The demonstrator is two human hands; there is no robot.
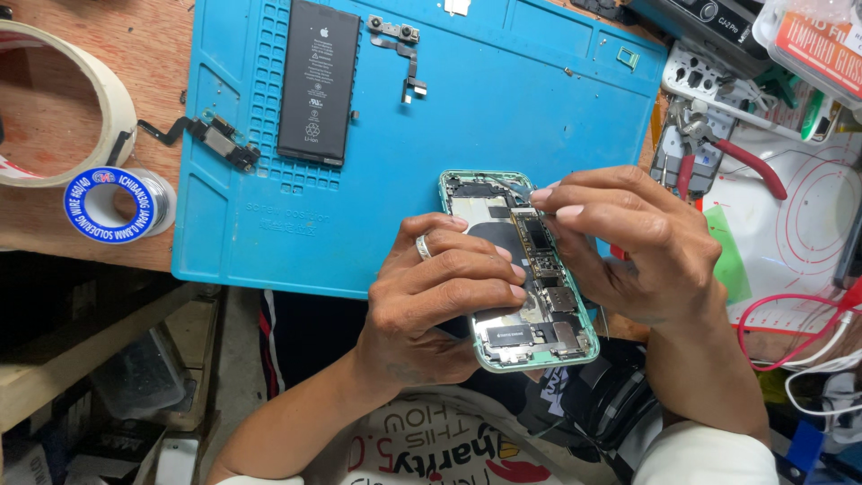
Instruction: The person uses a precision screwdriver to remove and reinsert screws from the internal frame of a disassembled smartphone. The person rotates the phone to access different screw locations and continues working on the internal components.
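An opened green phone body (530,346) with its circuit boards showing lies over the near edge of a blue work mat (503,108). My left hand (440,296), a ring on one finger, grips the phone from its left side. My right hand (620,242) pinches thin metal tweezers (518,189), whose tips reach into the phone's upper part beside the long logic board (541,244). A black phone battery (316,81) lies on the mat at the upper left. Next to it are a small camera flex part (400,45) and another flex part (215,139) at the mat's left edge.
A roll of tape (67,99) and a spool of solder wire (112,205) sit on the wooden bench at left. Red-handled pliers (727,153), a white mat with red lines (799,216), boxes and red and white cables (799,346) crowd the right side.
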